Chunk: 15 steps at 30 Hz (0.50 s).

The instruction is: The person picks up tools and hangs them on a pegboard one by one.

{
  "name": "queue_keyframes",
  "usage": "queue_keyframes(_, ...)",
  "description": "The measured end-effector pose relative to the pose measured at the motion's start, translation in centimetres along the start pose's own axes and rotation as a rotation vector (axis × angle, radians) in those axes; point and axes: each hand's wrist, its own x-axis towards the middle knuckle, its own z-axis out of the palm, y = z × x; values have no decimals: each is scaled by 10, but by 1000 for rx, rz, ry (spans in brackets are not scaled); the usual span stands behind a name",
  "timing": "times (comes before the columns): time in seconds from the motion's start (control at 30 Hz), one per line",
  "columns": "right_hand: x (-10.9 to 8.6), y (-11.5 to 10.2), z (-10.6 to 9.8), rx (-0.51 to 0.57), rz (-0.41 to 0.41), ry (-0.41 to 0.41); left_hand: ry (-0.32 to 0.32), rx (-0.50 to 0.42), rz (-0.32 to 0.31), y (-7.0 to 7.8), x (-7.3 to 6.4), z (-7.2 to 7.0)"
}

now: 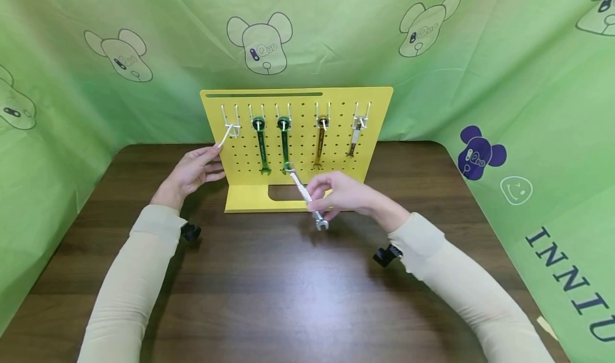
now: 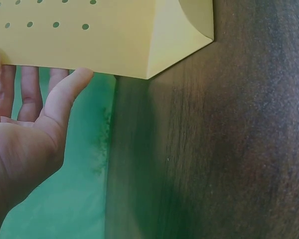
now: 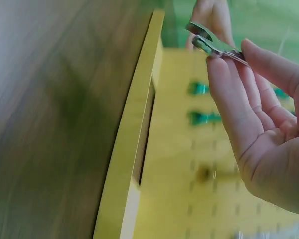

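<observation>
My left hand (image 1: 194,171) grips the left edge of a yellow pegboard (image 1: 336,96), its thumb in front beside the tip of a bare white hook (image 1: 226,136). In the left wrist view some of its fingers (image 2: 31,94) pass behind the board. A silver combination wrench (image 1: 304,192) is pinched between thumb and fingers of my right hand (image 1: 343,192), held tilted in front of the board. Its open end (image 3: 204,40) points toward me, while the ring end overlaps the foot of a green wrench (image 1: 285,144) in the head view.
Another green wrench (image 1: 262,149), a bronze wrench (image 1: 320,144) and a smaller wrench with a white label (image 1: 356,134) hang on white hooks. The board's base, with an oblong cutout, stands on a dark wooden table (image 1: 269,288). Green printed cloth (image 1: 336,48) hangs behind and at both sides.
</observation>
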Motion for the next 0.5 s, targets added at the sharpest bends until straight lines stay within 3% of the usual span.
queue_keyframes(0.2, 25, -32, 34, -4, -110, -49, 4, 12, -1, 0, 0, 2)
queue_keyframes(0.4, 36, -61, 52, -16, -201, -64, 10, 22, -3, 1, -2, 3)
queue_keyframes(0.5, 40, -72, 58, -3, -207, -42, 17, 25, -5, 1, -3, 2)
